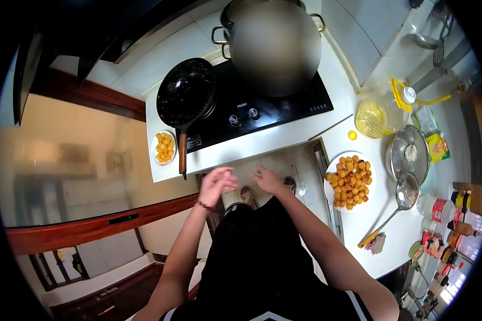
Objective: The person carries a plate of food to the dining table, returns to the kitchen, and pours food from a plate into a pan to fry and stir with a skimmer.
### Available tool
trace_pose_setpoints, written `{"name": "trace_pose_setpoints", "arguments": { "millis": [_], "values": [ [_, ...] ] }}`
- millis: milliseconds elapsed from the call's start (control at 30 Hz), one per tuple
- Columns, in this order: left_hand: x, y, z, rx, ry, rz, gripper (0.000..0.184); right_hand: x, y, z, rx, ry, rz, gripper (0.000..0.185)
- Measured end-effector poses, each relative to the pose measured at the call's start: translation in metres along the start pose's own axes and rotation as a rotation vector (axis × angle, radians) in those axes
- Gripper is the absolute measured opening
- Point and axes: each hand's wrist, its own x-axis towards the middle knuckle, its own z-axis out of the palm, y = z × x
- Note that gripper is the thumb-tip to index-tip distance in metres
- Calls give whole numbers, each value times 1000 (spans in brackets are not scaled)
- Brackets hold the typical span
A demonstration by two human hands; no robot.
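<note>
My left hand point(217, 185) is held in front of the counter edge, fingers loosely bent and apart, with nothing in it. A beaded bracelet point(206, 206) circles that wrist. Facing it across a small gap, my right hand point(266, 180) has its fingers spread and holds nothing. Closest to the left hand is the wooden handle of a black frying pan point(186, 93), which rests on the left burner. A small plate point(158, 160) of golden fried balls point(165, 148) stands left of that handle. Right of my right hand, a larger plate point(332, 200) carries many browned balls point(350, 182).
A black cooktop point(262, 115) spans the counter; a large blurred patch hides most of a pot behind. On the right counter are an oil jug point(380, 115), a metal bowl point(393, 155), a skimmer point(407, 191), a crumpled cloth point(377, 243) and several jars.
</note>
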Motion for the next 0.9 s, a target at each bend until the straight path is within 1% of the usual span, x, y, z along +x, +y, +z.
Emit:
{"name": "trace_pose_setpoints", "arguments": {
  "millis": [33, 67, 100, 133, 167, 233, 267, 300, 333, 367, 400, 433, 500, 533, 567, 600, 633, 667, 700, 733, 767, 800, 833, 900],
  "values": [
    [-2, -3, 4, -13, 16, 10, 23, -7, -10, -8, 9, -14, -20, 65],
    [-3, -3, -12, 28, 171, 181, 22, -12, -18, -13, 17, -28, -40, 62],
    [5, -44, 9, 63, 333, 234, 23, -49, 3, -50, -115, -11, 69, 62],
    [12, -53, -17, 250, 523, 310, 24, -47, -9, -43, -29, -58, 50, 65],
    [26, -73, -63, 319, 649, 272, 24, -37, -29, -20, 78, -114, 16, 69],
    [56, -114, -93, 378, 632, 167, 24, -15, -52, 4, 75, -135, -51, 66],
    [61, -120, -117, 316, 570, 98, 24, -3, -76, 34, 136, -154, -119, 64],
    [73, -132, -115, 213, 495, 32, 25, 11, -83, 48, 101, -161, -134, 64],
    [78, -131, -104, -16, 443, -97, 25, 27, -87, 63, 144, -158, -99, 67],
    [72, -124, -110, -125, 359, -119, 24, 39, -98, 88, 212, -157, -59, 71],
    [73, -120, -108, -247, 312, -132, 23, 48, -111, 101, 273, -136, 29, 69],
    [76, -120, -107, -308, 252, -126, 21, 61, -119, 106, 246, -128, 21, 69],
    [76, -129, -116, -342, 152, -42, 20, 75, -142, 130, 545, -117, 72, 58],
    [82, -134, -117, -392, 137, -37, 21, 82, -145, 133, 715, -63, 105, 43],
    [83, -135, -125, -431, 122, -36, 21, 85, -151, 139, 692, -53, 99, 43],
    [82, -131, -127, -525, 126, -53, 23, 90, -152, 138, 750, -28, 205, 41],
    [85, -141, -131, -515, 132, -85, 24, 95, -157, 136, 811, 1, 310, 38],
    [85, -149, -139, -499, 138, -86, 25, 97, -165, 137, 776, 76, 345, 36],
    [77, -151, -150, -472, 145, -101, 26, 104, -158, 143, 801, 96, 325, 35],
    [71, -157, -159, -407, 134, -158, 27, 104, -157, 142, 853, 51, 340, 32],
    [64, -161, -170, -394, 103, -173, 26, 105, -158, 142, 908, 3, 353, 29],
    [60, -169, -177, -426, 81, -207, 26, 97, -179, 146, 905, 58, 358, 28],
    [56, -176, -184, -457, 61, -239, 26, 96, -179, 146, 906, 74, 357, 28],
    [53, -187, -196, -439, 37, -247, 25, 96, -180, 141, 915, -10, 290, 31]
  ]
}}
